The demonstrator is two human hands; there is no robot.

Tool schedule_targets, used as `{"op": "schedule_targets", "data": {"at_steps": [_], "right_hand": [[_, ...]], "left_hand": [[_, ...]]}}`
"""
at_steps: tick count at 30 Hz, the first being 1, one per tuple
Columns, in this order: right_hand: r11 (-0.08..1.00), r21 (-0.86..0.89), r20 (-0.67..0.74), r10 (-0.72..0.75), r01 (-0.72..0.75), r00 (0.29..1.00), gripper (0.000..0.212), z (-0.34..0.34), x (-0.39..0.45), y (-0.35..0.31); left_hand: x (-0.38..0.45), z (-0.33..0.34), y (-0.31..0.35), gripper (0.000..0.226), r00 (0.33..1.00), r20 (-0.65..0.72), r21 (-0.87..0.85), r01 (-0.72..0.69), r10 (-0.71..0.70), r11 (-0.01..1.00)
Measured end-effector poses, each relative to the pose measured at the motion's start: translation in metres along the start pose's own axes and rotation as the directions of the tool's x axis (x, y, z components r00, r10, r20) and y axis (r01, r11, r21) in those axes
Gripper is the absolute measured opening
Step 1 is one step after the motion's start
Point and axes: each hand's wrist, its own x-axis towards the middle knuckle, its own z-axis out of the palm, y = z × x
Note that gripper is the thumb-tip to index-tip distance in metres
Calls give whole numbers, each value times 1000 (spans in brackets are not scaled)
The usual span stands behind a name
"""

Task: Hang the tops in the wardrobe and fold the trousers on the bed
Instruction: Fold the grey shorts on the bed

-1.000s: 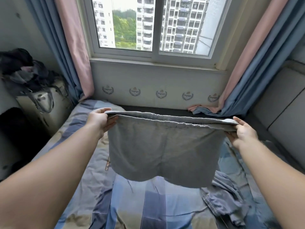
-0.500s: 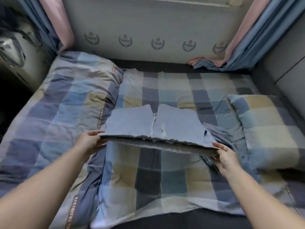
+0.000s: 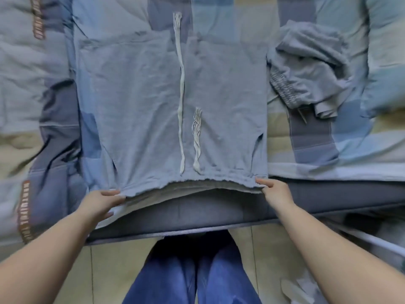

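Trousers [image 3: 140, 102] flat on bed [image 3: 328, 139]; L hand [image 3: 99, 199] & R hand [image 3: 275, 190] pinch waistband corners. Fabric soft, light; hold at edges.

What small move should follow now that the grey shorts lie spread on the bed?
Probably fold one side over the other: the grey shorts lie flat, legs away, and the left hand and right hand pinch the waistband corners, with the drawstrings loose on top.
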Motion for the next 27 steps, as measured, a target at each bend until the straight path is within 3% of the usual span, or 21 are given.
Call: {"op": "schedule_targets", "data": {"at_steps": [8, 11, 13, 15, 18, 20, 23, 27], "right_hand": [[996, -67, 89, 62, -56, 994, 37, 18, -1, 23], [989, -134, -9, 59, -60, 998, 37, 21, -6, 8], [988, -154, -50, -8, 0, 999, 37, 35, -12, -16], [970, -171, 21, -171, 172, 985, 33, 60, -26, -46], [884, -144, 203, -413, 444, 888, 30, 114, -51, -97], [799, -135, 376, -505, 585, 777, 36, 156, -67, -130], [668, -170, 568, -534, 725, 626, 49, 213, -86, -174], [547, -268, 703, -452, 793, 549, 58, 261, -96, -216]], "left_hand": [[26, 12, -20, 30, 997, 17, 129, 67, -70, 989], [25, 15, -9, 14, 991, 72, 174, 101, -115, 980], [32, 5, 1, 10, 994, 49, 208, 81, -93, 975], [41, -5, 11, 20, 999, 0, 241, 33, -34, 970], [56, -23, 33, 35, 994, -100, 257, -27, 54, 966], [69, -34, 48, 36, 985, -107, 277, -99, 133, 956], [91, -47, 73, 32, 947, -129, 269, -252, 294, 929], [119, -50, 107, 39, 905, -108, 240, -377, 411, 895]]}}
